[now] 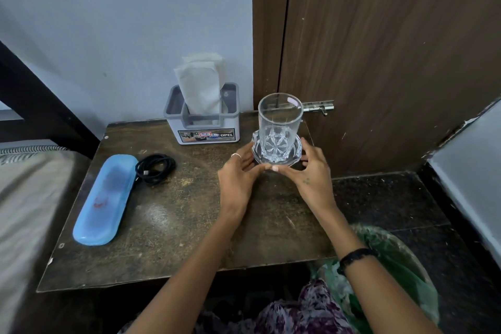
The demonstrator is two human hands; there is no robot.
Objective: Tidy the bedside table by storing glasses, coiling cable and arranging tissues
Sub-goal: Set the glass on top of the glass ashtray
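Clear cut-glass tumbler, upright on a clear coaster at the far right of the dark surface. Behind: wooden door with metal latch. Left: bed. Lower right: bin with green liner on the dark floor.

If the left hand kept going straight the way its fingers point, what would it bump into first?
Probably the clear coaster under the drinking glass; the left hand fingertips already seem to touch its rim.
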